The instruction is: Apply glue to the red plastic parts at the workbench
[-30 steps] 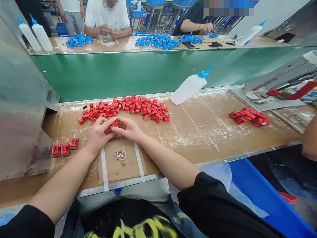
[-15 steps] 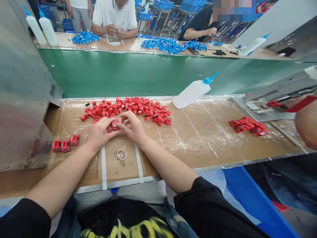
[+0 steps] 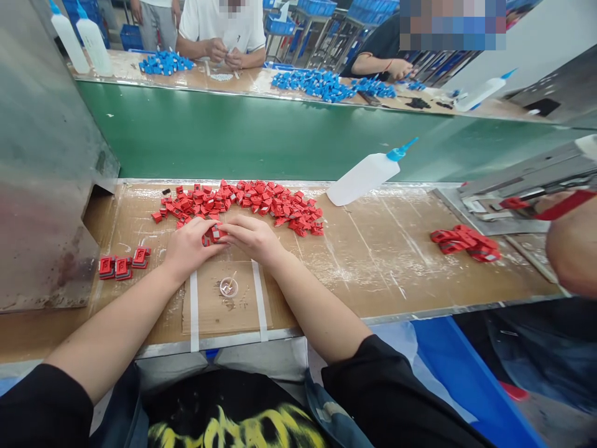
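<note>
Between my hands is a small red and grey plastic part (image 3: 214, 234), just in front of the heap of red parts (image 3: 261, 202). My left hand (image 3: 190, 247) grips it from the left with thumb and fingers. From the right, my right hand (image 3: 255, 238) has its fingers closed against the same part; the fingertips partly hide it. Nearer to me, a small clear cup (image 3: 228, 287) with a thin stick in it stands on a taped cardboard piece (image 3: 209, 317). Left of my left forearm sit several stacked red and grey parts (image 3: 123, 267).
A white squeeze bottle (image 3: 361, 180) with a blue nozzle leans behind the heap on the right. More red parts (image 3: 466, 241) lie near a co-worker's arm (image 3: 573, 249). A metal housing (image 3: 51, 186) bounds the left. Beyond the green panel (image 3: 233, 134), people handle blue parts.
My right hand's fingers have flattened and closed in on the red part from a more arched, spread pose. My left hand keeps its hold. The view has shifted slightly.
</note>
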The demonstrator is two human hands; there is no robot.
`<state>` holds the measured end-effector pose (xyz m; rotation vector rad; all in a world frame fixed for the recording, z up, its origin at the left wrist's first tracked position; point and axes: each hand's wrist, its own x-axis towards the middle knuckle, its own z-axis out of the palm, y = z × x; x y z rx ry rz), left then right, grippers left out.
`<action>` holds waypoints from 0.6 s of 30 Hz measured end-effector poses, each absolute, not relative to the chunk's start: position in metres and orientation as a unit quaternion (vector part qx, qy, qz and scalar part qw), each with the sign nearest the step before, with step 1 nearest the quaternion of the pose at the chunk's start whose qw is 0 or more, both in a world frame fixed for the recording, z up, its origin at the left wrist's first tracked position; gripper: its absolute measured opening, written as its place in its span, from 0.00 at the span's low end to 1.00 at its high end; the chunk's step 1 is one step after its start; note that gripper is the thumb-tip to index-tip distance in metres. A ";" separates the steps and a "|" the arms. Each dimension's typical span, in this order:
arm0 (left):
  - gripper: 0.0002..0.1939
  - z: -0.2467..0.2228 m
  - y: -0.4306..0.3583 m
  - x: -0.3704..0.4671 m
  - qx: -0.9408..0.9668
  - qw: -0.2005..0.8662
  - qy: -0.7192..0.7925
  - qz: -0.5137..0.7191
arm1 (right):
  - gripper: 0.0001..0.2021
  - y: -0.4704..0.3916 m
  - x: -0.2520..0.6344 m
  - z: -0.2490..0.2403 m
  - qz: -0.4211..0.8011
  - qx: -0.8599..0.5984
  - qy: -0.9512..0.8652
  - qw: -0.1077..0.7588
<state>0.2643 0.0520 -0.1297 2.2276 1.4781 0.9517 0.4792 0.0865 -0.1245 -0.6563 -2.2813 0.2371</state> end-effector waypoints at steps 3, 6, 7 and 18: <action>0.23 -0.130 0.051 0.265 0.776 0.147 0.518 0.327 | 0.15 0.085 0.479 -0.123 0.080 -0.262 -0.890 0.364; 0.23 -0.129 0.050 0.265 0.778 0.145 0.521 0.319 | 0.15 0.085 0.480 -0.122 0.095 -0.260 -0.888 0.368; 0.23 -0.129 0.050 0.265 0.780 0.143 0.522 0.316 | 0.15 0.085 0.480 -0.122 0.097 -0.260 -0.888 0.366; 0.24 -0.125 0.050 0.265 0.776 0.163 0.528 0.304 | 0.13 0.083 0.480 -0.121 0.093 -0.266 -0.884 0.372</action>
